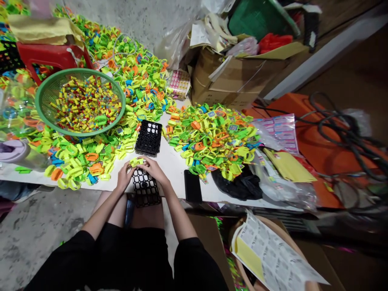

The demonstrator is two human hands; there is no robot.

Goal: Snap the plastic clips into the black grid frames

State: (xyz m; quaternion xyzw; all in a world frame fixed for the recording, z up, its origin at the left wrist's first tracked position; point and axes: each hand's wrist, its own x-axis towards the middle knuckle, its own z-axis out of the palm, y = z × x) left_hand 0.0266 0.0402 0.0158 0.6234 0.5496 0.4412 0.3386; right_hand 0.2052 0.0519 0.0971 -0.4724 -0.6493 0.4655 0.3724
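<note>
My left hand (123, 176) and my right hand (155, 169) meet at the table's front edge, fingers closed from both sides on a small yellow plastic toy watch (136, 162). Its finer details are too small to make out. Below my fingers, a black lattice tray (146, 190) overhangs the edge above my lap. Just beyond the hands lies a second black lattice tray (148, 137), seemingly stacked. Heaps of yellow, green, orange and blue toy watches (212, 137) spread to the right and left of it.
At the left, a green basket (39, 106) holds many small yellow-and-red pieces, near a red stool (51, 56). A black phone (192, 186) and a black plastic bag (239, 184) lie to the right. A cardboard box (236, 81) stands behind; printed sheets (273, 252) sit lower right.
</note>
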